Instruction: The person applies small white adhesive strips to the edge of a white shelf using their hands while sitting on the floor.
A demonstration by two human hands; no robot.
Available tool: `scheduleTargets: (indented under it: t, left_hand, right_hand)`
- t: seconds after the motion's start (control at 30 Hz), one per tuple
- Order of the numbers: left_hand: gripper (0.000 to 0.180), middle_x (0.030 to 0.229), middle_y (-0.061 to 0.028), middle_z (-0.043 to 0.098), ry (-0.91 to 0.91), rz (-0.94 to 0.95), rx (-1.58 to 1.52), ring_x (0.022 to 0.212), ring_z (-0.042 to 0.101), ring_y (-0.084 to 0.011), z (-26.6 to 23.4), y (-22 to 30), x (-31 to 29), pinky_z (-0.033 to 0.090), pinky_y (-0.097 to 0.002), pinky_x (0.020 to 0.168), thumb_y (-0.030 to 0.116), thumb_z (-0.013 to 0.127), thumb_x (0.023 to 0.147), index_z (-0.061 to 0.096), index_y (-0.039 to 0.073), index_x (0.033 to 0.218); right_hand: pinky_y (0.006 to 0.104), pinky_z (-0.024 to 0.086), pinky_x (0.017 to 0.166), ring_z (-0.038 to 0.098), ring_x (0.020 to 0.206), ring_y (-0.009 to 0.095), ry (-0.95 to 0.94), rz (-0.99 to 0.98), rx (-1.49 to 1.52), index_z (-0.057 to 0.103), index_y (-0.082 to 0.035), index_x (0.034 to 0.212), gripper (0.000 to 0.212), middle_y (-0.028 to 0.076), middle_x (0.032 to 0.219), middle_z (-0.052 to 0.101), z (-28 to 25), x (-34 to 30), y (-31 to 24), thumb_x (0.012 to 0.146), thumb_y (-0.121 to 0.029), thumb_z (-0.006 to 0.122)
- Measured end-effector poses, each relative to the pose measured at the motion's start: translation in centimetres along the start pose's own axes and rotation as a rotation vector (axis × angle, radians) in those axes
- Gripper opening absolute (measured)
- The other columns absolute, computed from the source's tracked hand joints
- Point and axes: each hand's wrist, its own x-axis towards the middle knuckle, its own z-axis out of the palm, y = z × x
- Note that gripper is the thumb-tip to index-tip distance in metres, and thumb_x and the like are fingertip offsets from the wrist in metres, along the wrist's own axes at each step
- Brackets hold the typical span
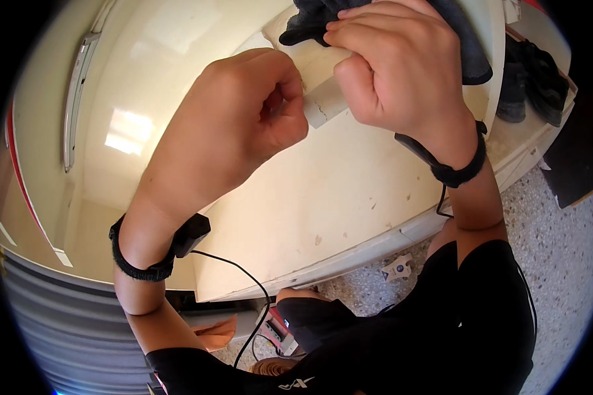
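The two hands are raised close together over the far part of the cream tabletop (290,217), with a pale grey strip (328,103) showing in the gap between them. That spacing probably suits so small a thing, since either end of it lies within reach of a thumb. The left hand (257,105) is loosely curled, thumb drawn in toward the bent fingers with a small dark hollow between; the strip begins just beside its fingertips, though I cannot tell whether they pinch it. The right hand (402,69) is bent over, fingers folded together and thumb pointing down near the strip's other end; its grip is hidden too. A dark cloth (471,49) shows on both sides of the right hand at the far edge, seemingly set away from the nearer surface; whether the fingers touch it is unclear.
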Motion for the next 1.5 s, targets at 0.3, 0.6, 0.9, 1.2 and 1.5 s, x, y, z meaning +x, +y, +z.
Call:
scheduleTargets:
  t: [0.3,0.6,0.9,1.2,1.5]
  left_hand:
    - [0.007,0.081,-0.001,0.06,-0.033,-0.142,-0.289,0.073,0.053,-0.0067,-0.9,-1.0,-0.5,0.046,-0.0233,0.066,0.003,0.068,0.1,0.065,-0.002,0.103]
    - [0.005,0.084,-0.0028,0.066,0.024,0.031,-0.061,0.073,0.06,-0.0095,-0.9,-0.6,-0.4,0.049,-0.0241,0.063,-0.002,0.073,0.094,0.071,-0.003,0.099]
    - [0.01,0.074,-0.0054,0.055,0.102,0.069,0.188,0.064,0.048,-0.0137,0.4,0.5,-0.1,0.043,-0.0282,0.059,-0.002,0.07,0.086,0.06,-0.002,0.089]
    - [0.008,0.075,-0.0012,0.051,-0.002,-0.096,0.036,0.067,0.045,-0.0095,0.3,0.0,-0.5,0.042,-0.0263,0.06,0.0,0.065,0.091,0.057,0.0,0.092]
    - [0.003,0.088,-0.0004,0.066,0.063,-0.101,-0.123,0.075,0.056,-0.0047,-0.2,-0.3,-1.6,0.046,-0.0211,0.06,0.0,0.071,0.097,0.068,0.0,0.097]
  right_hand:
    - [0.0375,0.055,0.076,0.07,0.071,0.029,-0.096,0.061,-0.017,0.068,0.0,0.067,0.011,0.014,0.073,0.072,-1.2,0.8,-0.6,0.063,-0.01,0.065]
    - [0.0379,0.055,0.076,0.07,0.071,0.029,-0.105,0.06,-0.013,0.068,-0.001,0.067,0.009,0.014,0.074,0.072,-1.1,0.8,-0.8,0.063,-0.009,0.065]
    - [0.0381,0.055,0.078,0.071,0.073,0.029,-0.084,0.059,-0.015,0.07,0.0,0.07,0.012,0.014,0.076,0.073,-1.1,0.9,-0.9,0.064,-0.009,0.066]
    - [0.0381,0.056,0.079,0.072,0.074,0.029,-0.01,0.002,-0.002,0.071,0.0,0.072,0.014,0.015,0.077,0.074,-0.9,0.5,-0.6,0.063,-0.009,0.066]
    - [0.0382,0.055,0.079,0.072,0.075,0.029,-0.001,-0.015,0.0,0.072,-0.001,0.073,0.015,0.014,0.079,0.074,-0.4,-0.3,0.1,0.064,-0.01,0.066]
